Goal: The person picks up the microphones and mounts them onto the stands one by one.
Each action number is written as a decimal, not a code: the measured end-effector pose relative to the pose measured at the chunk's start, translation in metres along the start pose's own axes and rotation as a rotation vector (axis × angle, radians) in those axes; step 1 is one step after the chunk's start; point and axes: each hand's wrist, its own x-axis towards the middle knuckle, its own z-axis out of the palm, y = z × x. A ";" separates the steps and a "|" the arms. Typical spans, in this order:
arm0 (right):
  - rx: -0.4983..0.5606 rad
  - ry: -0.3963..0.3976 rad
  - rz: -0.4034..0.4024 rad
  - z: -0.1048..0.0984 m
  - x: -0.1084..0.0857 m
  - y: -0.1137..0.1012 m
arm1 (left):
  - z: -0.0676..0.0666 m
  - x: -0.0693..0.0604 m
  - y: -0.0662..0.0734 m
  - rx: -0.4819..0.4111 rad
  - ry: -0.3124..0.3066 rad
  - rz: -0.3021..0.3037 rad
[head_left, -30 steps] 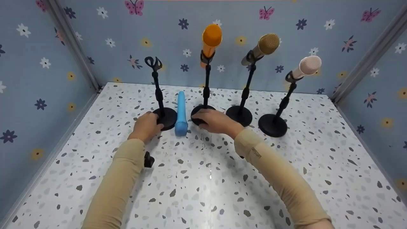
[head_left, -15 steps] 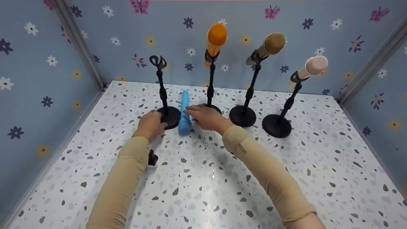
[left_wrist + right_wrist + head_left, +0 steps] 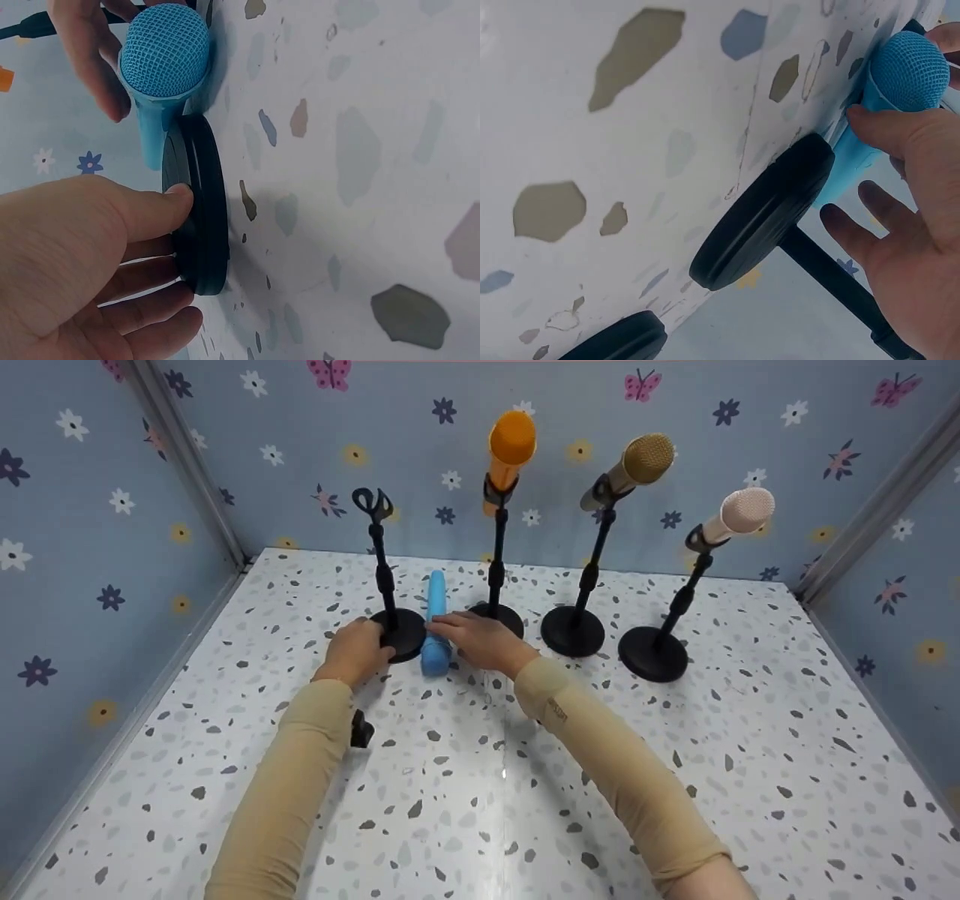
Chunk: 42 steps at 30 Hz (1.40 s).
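Observation:
A light blue microphone (image 3: 436,658) lies on the speckled table between two black microphone stands. My left hand (image 3: 355,651) holds the round base of the leftmost stand (image 3: 402,639), whose clip at the top has no microphone in it. In the left wrist view the thumb presses the base (image 3: 202,225) and the fingers lie along its edge. My right hand (image 3: 484,641) reaches over the blue microphone. In the right wrist view its thumb touches the body just below the mesh head (image 3: 911,71); two fingers stand apart from it, and the far-side contact is hidden.
Three more stands line up to the right, bearing an orange microphone (image 3: 513,441), a gold microphone (image 3: 643,462) and a pale pink microphone (image 3: 746,512). Flower-patterned walls (image 3: 555,405) enclose the table's back and sides.
My right hand has moved left from the orange microphone's stand base onto the blue microphone. The left hand keeps its place at the leftmost base. The head view has shifted slightly.

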 end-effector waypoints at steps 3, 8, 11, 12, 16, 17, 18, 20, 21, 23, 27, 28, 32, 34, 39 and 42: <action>-0.004 0.028 -0.011 0.001 -0.002 -0.001 | -0.001 0.000 0.001 -0.007 -0.003 -0.002; 0.022 0.062 -0.016 0.003 -0.001 0.000 | 0.000 0.002 0.003 -0.013 -0.009 -0.019; 0.046 0.068 -0.012 0.003 -0.002 0.000 | 0.000 0.002 0.004 -0.007 -0.006 -0.019; 0.053 0.066 -0.009 0.004 -0.002 0.000 | 0.000 0.002 0.004 -0.004 -0.005 -0.020; 0.073 0.045 0.006 0.004 -0.002 -0.001 | 0.001 0.003 0.002 0.001 -0.002 -0.021; 0.079 0.040 0.008 0.004 -0.002 -0.002 | 0.001 0.003 0.002 0.000 -0.002 -0.022; 0.084 0.038 0.008 0.005 -0.002 -0.002 | 0.001 0.003 0.002 0.000 -0.003 -0.023; 0.088 0.039 0.007 0.005 -0.001 -0.002 | 0.001 0.003 0.001 0.000 -0.003 -0.021; 0.091 0.041 0.004 0.005 -0.002 -0.002 | 0.001 0.003 0.001 0.001 -0.003 -0.019; 0.092 0.049 -0.001 0.005 -0.002 -0.002 | 0.002 0.003 0.001 0.004 -0.003 -0.014; 0.079 0.060 -0.010 0.006 -0.003 -0.003 | 0.002 0.003 0.002 0.008 0.000 -0.008; 0.076 0.062 -0.012 0.006 -0.003 -0.003 | 0.002 0.003 0.002 0.010 0.000 -0.007; 0.048 0.045 -0.006 0.006 -0.003 -0.004 | 0.002 0.002 0.002 0.020 0.005 -0.005; 0.035 0.025 0.003 0.006 -0.003 -0.005 | 0.002 0.002 0.001 0.023 0.008 -0.003; 0.026 -0.012 0.017 0.007 -0.003 -0.005 | 0.002 0.002 0.000 0.024 0.009 -0.001; 0.029 -0.007 0.011 0.007 -0.003 -0.005 | 0.002 0.002 0.001 0.024 0.008 0.000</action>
